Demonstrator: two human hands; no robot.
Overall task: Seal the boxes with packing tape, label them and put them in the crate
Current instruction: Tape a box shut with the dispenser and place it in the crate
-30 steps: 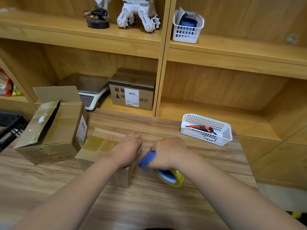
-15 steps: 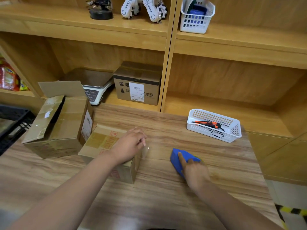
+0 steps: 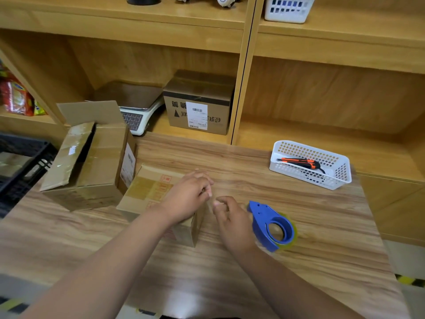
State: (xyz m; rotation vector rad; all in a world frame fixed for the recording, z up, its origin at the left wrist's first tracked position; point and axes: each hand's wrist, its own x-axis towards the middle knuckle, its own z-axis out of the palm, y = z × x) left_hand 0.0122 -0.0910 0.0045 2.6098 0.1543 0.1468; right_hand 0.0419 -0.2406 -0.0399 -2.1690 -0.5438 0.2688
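A small cardboard box (image 3: 149,192) lies on the wooden table (image 3: 299,268), its top flaps down under a strip of clear tape. My left hand (image 3: 187,198) rests on the box, fingers curled over its right top edge. Just right of that edge, my right hand (image 3: 232,219) pinches the loose clear end of the tape. The blue tape dispenser (image 3: 271,226) with a yellowish roll lies on the table right of my right hand, held by neither hand. A larger box (image 3: 92,162) stands left with its flaps open. The black crate (image 3: 20,162) is at the far left.
A white basket (image 3: 310,164) with an orange utility knife (image 3: 301,162) sits at the table's back right. On the shelf behind are a weighing scale (image 3: 138,111) and a labelled box (image 3: 197,104). Snack packets (image 3: 16,97) lie on the left shelf.
My right hand set the tape dispenser down on the table, let go of it and came back left to the box's edge. My left hand stayed on the box.
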